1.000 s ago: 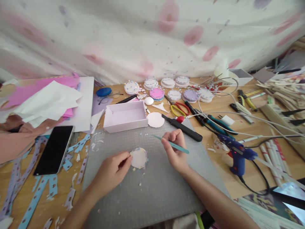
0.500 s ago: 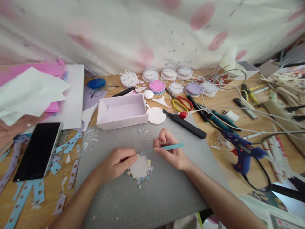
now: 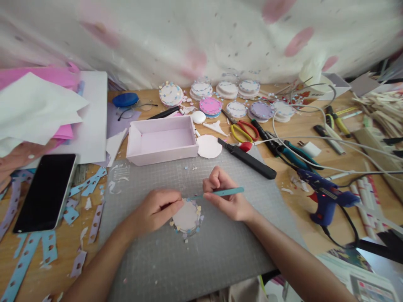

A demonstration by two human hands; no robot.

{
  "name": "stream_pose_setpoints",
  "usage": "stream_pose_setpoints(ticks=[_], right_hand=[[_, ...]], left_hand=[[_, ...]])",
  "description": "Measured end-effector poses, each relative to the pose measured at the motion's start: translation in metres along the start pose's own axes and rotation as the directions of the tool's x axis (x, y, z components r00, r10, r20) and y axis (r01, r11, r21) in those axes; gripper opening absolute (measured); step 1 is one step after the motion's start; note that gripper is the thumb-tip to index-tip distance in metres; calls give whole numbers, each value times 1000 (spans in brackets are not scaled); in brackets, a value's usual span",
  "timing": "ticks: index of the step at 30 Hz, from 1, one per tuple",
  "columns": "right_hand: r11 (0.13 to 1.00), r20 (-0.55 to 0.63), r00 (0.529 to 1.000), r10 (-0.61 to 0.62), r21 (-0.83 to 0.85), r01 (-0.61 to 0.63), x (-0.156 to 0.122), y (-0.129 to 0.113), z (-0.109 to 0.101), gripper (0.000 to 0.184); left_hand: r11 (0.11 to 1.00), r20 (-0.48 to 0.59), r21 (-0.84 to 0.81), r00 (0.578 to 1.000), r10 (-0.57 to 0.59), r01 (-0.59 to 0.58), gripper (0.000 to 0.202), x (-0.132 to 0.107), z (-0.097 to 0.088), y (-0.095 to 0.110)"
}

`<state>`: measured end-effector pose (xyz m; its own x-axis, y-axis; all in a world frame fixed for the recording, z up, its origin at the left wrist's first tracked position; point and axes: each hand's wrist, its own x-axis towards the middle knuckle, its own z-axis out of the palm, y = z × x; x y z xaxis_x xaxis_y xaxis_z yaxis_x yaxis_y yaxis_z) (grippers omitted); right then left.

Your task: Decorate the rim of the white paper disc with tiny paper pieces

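Note:
On the grey cutting mat (image 3: 151, 268) lies a round white paper disc (image 3: 186, 216), its rim dotted with small blue, yellow and lilac paper shapes. My left hand (image 3: 162, 209) is closed at the disc's upper left edge, thumb and forefinger pinching it. Just right of the disc, my right hand (image 3: 228, 195) grips slim teal tweezers (image 3: 231, 191). Their thin tip points left, reaching the disc's top edge close to my left fingertips. Whether the tip holds a small piece is too fine to make out.
Behind the mat stand a pale lilac box (image 3: 162, 140) and several decorated discs (image 3: 210, 107). A black utility knife (image 3: 248, 159), scissors (image 3: 244, 131), pliers (image 3: 302, 155) and a blue glue gun (image 3: 324, 195) lie right, among white cables. Left are a phone (image 3: 45, 193) and punched paper strips (image 3: 23, 262).
The view has shifted slightly, so the background sits a little differently. Both hands keep nearly the same place, and the tweezers' tip still sits at the disc's top edge.

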<state>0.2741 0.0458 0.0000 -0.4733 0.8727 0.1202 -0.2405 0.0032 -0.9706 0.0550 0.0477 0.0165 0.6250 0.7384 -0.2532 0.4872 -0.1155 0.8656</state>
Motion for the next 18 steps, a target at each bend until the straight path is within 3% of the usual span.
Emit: stream_pose_setpoints(ticks=[12,18], right_hand=[[998,-1,1000,-6,-59,5,0,0,2,32],[999,26,999,-33,19,33,1,-1,1,30]], left_hand=[[1000,-7,20,1000,2,-2,38,0,1,-1],[1000,-6,8,1000,-7,7,38,-1,1,-2]])
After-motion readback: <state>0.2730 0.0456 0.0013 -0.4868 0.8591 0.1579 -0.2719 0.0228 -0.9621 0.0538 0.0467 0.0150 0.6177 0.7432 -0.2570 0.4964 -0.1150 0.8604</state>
